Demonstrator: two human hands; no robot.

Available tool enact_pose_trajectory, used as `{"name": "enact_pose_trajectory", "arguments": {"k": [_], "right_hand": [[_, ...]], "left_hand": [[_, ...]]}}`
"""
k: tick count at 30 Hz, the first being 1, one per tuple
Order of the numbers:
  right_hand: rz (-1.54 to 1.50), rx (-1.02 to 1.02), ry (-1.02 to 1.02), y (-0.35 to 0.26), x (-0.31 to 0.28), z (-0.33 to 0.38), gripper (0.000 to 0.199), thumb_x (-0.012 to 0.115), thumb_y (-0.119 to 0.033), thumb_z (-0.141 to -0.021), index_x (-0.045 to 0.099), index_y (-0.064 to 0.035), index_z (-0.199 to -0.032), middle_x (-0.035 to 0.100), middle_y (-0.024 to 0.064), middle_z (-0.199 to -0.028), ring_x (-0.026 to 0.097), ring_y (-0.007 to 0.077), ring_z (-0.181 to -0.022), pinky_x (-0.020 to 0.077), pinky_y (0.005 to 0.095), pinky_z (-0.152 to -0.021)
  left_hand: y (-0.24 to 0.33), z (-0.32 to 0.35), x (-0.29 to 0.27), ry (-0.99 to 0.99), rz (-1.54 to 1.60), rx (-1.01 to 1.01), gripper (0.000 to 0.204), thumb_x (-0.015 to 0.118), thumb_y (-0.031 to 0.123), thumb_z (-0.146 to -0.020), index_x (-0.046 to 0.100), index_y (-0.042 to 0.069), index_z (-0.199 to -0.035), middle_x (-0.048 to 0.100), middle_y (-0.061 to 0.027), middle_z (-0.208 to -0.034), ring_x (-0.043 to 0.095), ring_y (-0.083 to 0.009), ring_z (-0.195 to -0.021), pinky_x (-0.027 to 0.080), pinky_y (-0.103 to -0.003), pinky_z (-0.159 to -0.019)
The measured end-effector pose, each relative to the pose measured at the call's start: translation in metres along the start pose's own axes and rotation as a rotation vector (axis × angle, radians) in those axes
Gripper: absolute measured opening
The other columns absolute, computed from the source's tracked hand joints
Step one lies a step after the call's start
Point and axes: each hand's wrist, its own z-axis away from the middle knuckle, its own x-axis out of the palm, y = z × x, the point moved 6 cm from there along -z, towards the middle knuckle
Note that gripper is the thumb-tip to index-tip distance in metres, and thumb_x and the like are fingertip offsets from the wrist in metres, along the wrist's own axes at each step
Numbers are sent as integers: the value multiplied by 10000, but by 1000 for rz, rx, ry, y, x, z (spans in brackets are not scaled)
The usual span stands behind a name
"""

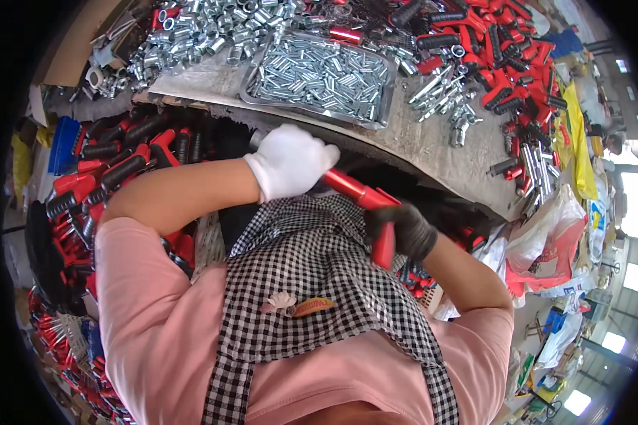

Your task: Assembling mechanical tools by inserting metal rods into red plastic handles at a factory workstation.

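My left hand (293,161), in a white glove, is closed near the table's front edge. From its right side runs a red tubular tool part (346,185) with a handle angled down toward me. A short silvery end (257,139) sticks out on the glove's other side, in line with the red tube; the middle is hidden in my fist. My right hand (404,230), in a dark glove, wraps round the red part where its handle branches off. The part is held above my lap, in front of my checked apron (312,273).
On the table stands a metal tray (319,110) of small silvery pins. Silvery collars (213,32) are heaped behind it to the left. Red handles with black ribbed grips (500,53) pile up at the right; more red handles (124,159) lie left. Plastic bags (549,241) hang at the right.
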Motion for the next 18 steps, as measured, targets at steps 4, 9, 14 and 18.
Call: {"name": "enact_pose_trajectory", "arguments": {"k": [4,9,14,18], "right_hand": [[313,-266,17,-29,-12,-9,446,706,-110,-732,615,-131,-1168,625,49,-780,610,238,-631,525,393,-632],[955,-437,-117,-35,-3,-3,449,733,-112,-709,662,-174,-1148,693,117,-934,677,267,-828,540,419,-765],[-622,437,-153,24,20,-6,534,735,-53,-696,607,1,-1211,671,35,-972,639,116,-892,523,284,-790],[-634,232,-111,11,12,-24,508,729,-23,-745,599,-3,-1235,668,37,-969,630,120,-876,516,285,-834]], "left_hand": [[-1,2,-9,109,101,-28,179,671,205,-721,606,58,-799,654,-125,-664,666,-308,-623,511,-421,-560],[9,19,43,-473,485,-25,203,650,218,-749,654,44,-853,662,-165,-692,665,-352,-662,509,-467,-603],[-11,4,6,-82,20,-29,139,621,183,-747,609,58,-807,660,-149,-671,674,-343,-651,516,-457,-595],[-25,-3,-25,226,-163,-17,149,624,225,-750,618,80,-785,650,-96,-654,666,-295,-621,522,-422,-599]]}}
